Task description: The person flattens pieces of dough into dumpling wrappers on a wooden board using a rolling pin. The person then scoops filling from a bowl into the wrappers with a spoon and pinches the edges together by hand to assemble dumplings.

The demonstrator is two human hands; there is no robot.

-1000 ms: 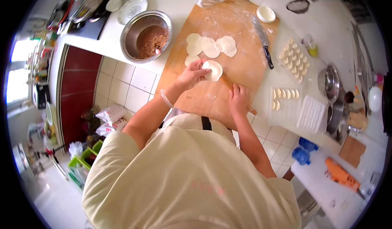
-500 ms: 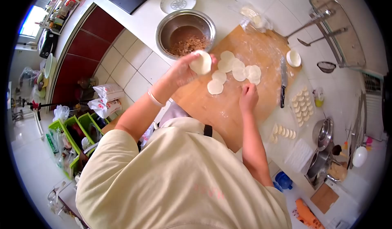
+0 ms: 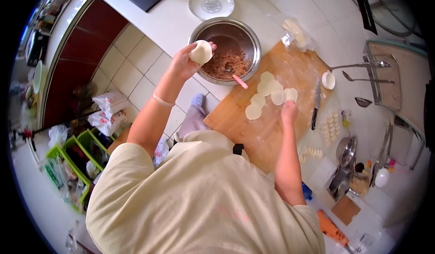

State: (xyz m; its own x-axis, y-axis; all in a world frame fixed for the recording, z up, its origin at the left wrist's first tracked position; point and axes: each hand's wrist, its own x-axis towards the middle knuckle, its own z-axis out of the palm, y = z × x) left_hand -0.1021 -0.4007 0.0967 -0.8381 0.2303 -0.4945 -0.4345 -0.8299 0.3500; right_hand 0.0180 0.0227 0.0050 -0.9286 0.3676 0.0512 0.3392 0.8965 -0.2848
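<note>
Cradling a dough disc (image 3: 202,52), left hand (image 3: 183,64) curls half-hidden fingers; I cannot tell the blurred right hand's (image 3: 289,112) grip.

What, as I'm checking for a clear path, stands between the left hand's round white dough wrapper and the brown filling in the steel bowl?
Nothing visible stands between wrapper and filling; the slim pink handle crosses the bowl rim elsewhere, toward the tan wooden board.

Faint pink lettering (image 3: 233,214) is running across the cream shirt (image 3: 195,186), too blurred to read. Red print is showing on the white plastic bags (image 3: 108,123), its characters too small to make out. A grey emblem is marking the white plate (image 3: 197,2), spelling nothing legible.
</note>
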